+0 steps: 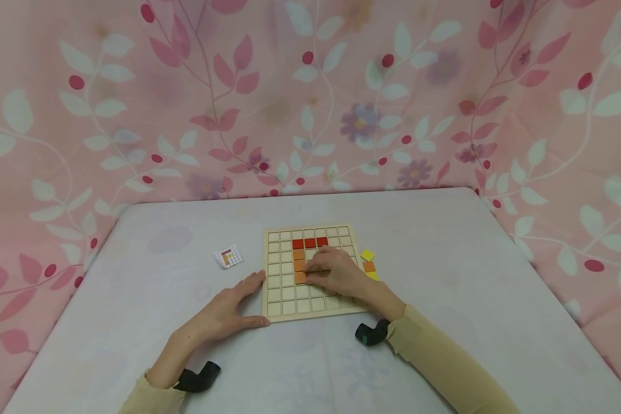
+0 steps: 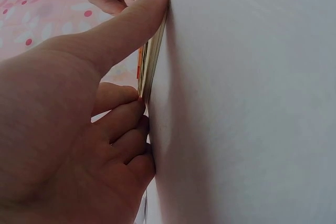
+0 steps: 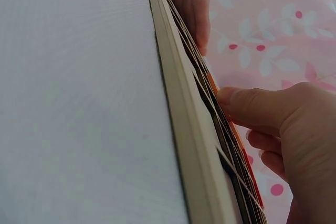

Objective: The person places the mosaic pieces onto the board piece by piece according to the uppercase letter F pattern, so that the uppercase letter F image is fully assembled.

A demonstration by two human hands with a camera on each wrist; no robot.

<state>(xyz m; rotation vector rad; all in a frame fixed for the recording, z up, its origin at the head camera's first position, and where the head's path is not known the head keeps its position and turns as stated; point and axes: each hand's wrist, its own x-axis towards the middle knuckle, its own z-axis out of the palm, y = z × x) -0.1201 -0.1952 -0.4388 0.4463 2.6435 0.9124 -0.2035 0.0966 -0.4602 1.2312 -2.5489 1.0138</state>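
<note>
A light wooden grid board (image 1: 308,303) lies on the table, with a row of red tiles (image 1: 310,242) near its far side and a column of orange tiles (image 1: 299,265) running down from the row's left end. My left hand (image 1: 222,310) steadies the board, its straight fingers at the left edge and the thumb at the near left corner. Over the board, my right hand (image 1: 338,273) has thumb and bent fingers at the lowest orange tile, pinching at its right side. In the right wrist view, the thumb (image 3: 252,106) touches the board's top; its fingertips' far side is hidden.
Left of the board is a small paper card (image 1: 229,256) with a coloured grid pattern. Loose yellow tiles (image 1: 367,255) and an orange tile (image 1: 369,267) lie by its right edge, partly behind the right hand. A pink patterned cloth (image 1: 269,103) hangs behind the white table (image 1: 186,230).
</note>
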